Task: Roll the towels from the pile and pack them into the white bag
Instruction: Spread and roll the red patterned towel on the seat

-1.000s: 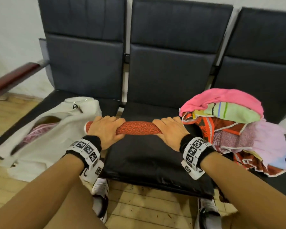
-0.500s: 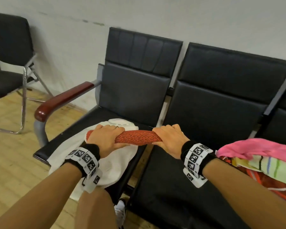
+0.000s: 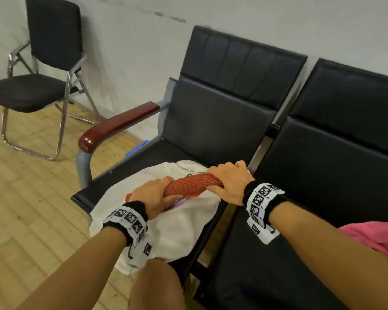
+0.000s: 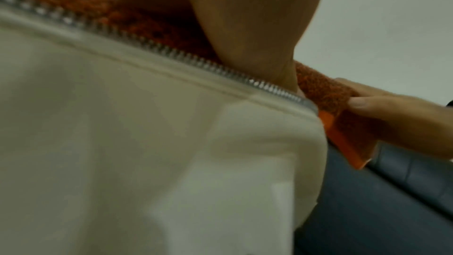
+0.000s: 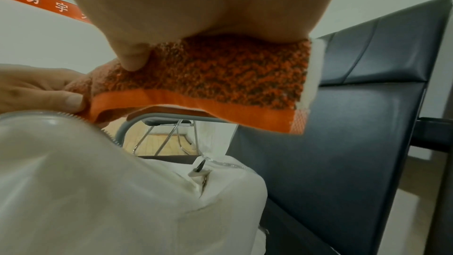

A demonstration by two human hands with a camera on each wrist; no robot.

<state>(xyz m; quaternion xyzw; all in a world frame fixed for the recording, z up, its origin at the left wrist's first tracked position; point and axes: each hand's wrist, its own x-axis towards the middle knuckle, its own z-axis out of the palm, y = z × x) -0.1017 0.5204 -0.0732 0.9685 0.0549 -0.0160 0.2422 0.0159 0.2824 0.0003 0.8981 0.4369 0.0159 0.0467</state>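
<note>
Black seat row [image 3: 211, 135] by wall | white bag [image 3: 177, 222] on seat | L hand [image 3: 154, 198] + R hand [image 3: 230, 182] fingers gripping rolled orange towel [image 3: 192, 186] over bag opening

Bag mouth: the white fabric bag [image 3: 177, 222] lies on the end black padded seat [image 3: 143, 162], zip opening facing up. Opening mostly covered by the rolled orange-red terry towel [image 3: 192, 186], held at both ends by the hands, left [image 3: 154, 198] and right [image 3: 230, 183]. Purple cloth [image 3: 179, 201] already shows inside the mouth. Left flank bounded by the dark red wooden armrest [image 3: 119, 123]; rear by the black backrest [image 3: 222, 121]. Neighbouring black seat [image 3: 300, 253] bare up to the pink towel [image 3: 372, 236].
</note>
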